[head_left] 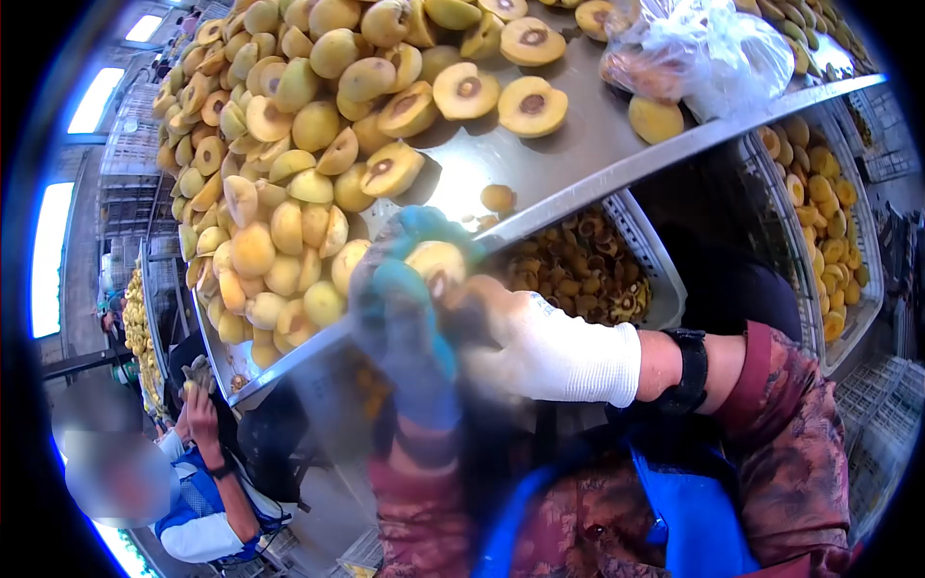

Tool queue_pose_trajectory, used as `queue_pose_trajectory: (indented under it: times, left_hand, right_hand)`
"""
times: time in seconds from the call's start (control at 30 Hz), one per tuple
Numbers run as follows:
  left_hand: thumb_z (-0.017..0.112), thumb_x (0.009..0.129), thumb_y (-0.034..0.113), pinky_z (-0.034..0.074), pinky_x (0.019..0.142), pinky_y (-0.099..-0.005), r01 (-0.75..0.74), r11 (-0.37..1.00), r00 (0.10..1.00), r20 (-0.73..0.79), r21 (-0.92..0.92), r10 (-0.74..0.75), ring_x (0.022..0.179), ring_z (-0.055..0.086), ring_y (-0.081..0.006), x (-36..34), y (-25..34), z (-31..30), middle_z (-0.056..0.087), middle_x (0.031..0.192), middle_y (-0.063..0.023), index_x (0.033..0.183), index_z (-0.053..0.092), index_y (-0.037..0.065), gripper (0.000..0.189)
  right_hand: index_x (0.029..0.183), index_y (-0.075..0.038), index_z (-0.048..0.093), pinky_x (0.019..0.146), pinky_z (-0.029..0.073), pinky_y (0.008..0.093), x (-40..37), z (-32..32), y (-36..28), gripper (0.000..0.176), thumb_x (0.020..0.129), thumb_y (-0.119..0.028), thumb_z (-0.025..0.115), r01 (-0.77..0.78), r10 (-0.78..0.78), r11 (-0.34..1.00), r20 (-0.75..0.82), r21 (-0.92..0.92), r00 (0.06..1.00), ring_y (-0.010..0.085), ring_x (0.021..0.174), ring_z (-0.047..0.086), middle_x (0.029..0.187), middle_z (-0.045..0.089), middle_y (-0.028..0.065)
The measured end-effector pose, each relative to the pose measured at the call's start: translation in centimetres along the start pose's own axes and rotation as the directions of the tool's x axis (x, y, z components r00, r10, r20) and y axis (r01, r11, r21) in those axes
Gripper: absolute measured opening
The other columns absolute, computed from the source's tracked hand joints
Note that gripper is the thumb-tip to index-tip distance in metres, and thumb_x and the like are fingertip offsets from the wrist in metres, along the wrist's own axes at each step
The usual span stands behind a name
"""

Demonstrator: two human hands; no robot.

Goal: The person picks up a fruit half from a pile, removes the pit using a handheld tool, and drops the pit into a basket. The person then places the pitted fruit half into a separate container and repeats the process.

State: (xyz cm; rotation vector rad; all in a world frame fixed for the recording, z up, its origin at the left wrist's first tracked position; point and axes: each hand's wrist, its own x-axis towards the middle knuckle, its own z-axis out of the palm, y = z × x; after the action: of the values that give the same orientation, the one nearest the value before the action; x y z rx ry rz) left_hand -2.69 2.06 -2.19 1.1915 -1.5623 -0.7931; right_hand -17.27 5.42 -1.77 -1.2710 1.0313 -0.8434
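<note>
My left hand (400,299), in a teal and grey glove, is closed round a halved yellow fruit (436,267) with its cut face showing. At the fruit's lower right is my right hand (540,347), in a white knitted glove with stained fingers. Its fingers are curled and blurred, and anything inside them cannot be made out. Both hands are over the front edge of a metal table (617,178). A large pile of yellow fruit halves (318,125) covers the table beyond my left hand. Several halves show brown centres.
A crate (665,279) of small brown and yellow pieces stands below the table edge. Another crate (829,356) at the right holds yellow halves. Plastic bags (713,58) lie on the table. At lower left a co-worker (207,501) sits with gloved hands raised.
</note>
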Motion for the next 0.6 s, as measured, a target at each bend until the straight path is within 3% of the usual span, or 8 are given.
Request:
queue_pose_trajectory:
  times: [0.07,0.1,0.2,0.27,0.33,0.5,0.6]
  left_hand:
    - [0.054,0.096,0.026,0.045,0.095,-0.0456,-0.044,0.999,0.999,-0.013,-0.014,0.044,0.108,0.057,-0.0375,0.0,-0.1,0.3,0.058,0.121,-0.0202,0.123,0.054,-0.004,0.041]
    - [0.053,0.097,0.029,0.047,0.092,-0.0439,-0.031,0.999,1.0,-0.002,-0.042,0.031,0.104,0.059,-0.035,0.2,-0.1,0.4,0.059,0.119,-0.0192,0.122,0.054,-0.004,0.041]
    - [0.048,0.1,0.035,0.053,0.083,-0.0386,0.075,0.987,0.996,0.048,-0.145,-0.069,0.093,0.063,-0.0276,0.8,0.1,0.5,0.062,0.11,-0.0163,0.117,0.056,-0.003,0.043]
    - [0.045,0.101,0.041,0.055,0.077,-0.0349,0.167,0.966,0.985,0.085,-0.197,-0.152,0.087,0.065,-0.0236,1.2,-0.2,0.4,0.063,0.105,-0.0144,0.115,0.057,-0.003,0.047]
    - [0.044,0.101,0.044,0.056,0.072,-0.0335,0.196,0.954,0.978,0.121,-0.227,-0.172,0.085,0.066,-0.0223,1.5,-0.1,0.4,0.064,0.103,-0.0136,0.113,0.057,-0.003,0.051]
    - [0.046,0.1,0.045,0.056,0.074,-0.0339,0.108,0.951,0.981,0.186,-0.29,-0.055,0.086,0.066,-0.0234,1.5,1.3,1.1,0.064,0.104,-0.0146,0.111,0.057,-0.004,0.051]
    - [0.047,0.1,0.043,0.055,0.076,-0.0342,0.1,0.947,0.987,0.149,-0.306,-0.056,0.087,0.066,-0.0237,1.2,0.9,1.1,0.065,0.105,-0.0156,0.11,0.058,-0.004,0.05]
  right_hand:
    - [0.115,0.002,0.045,0.065,0.053,0.0427,0.0,0.5,1.2,0.038,0.087,-0.015,0.063,0.106,-0.107,0.994,-0.052,-0.014,0.993,0.0375,0.077,0.067,0.083,0.064,0.024]
    - [0.117,0.001,0.046,0.066,0.053,0.0407,0.0,0.8,1.7,0.037,0.086,-0.011,0.063,0.172,-0.175,0.984,-0.092,-0.037,0.98,0.0352,0.079,0.068,0.084,0.065,0.0224]
    - [0.117,0.002,0.046,0.065,0.054,0.0396,-0.4,-0.8,-1.8,0.036,0.087,-0.012,0.061,-0.27,0.258,0.959,0.132,0.081,0.957,0.0344,0.075,0.068,0.086,0.064,0.0226]
    - [0.117,0.001,0.046,0.058,0.052,0.0371,-0.6,0.0,0.2,0.035,0.088,-0.012,0.06,-0.134,0.128,0.988,0.086,0.071,0.988,0.0289,0.064,0.065,0.078,0.063,0.0177]
    - [0.116,0.002,0.044,0.053,0.051,0.0353,-0.7,0.1,0.2,0.035,0.09,-0.016,0.059,-0.116,0.104,0.985,0.096,0.13,0.99,0.0245,0.057,0.063,0.072,0.061,0.0143]
    - [0.115,0.003,0.042,0.051,0.049,0.0346,-0.9,-1.3,-2.1,0.037,0.093,-0.022,0.057,-0.387,0.24,0.819,0.359,0.424,0.902,0.0197,0.054,0.059,0.068,0.059,0.0111]
    - [0.114,0.003,0.042,0.051,0.049,0.0353,-1.1,-0.8,-1.3,0.036,0.093,-0.022,0.057,-0.262,0.198,0.92,0.233,0.291,0.952,0.0201,0.053,0.059,0.068,0.058,0.0113]
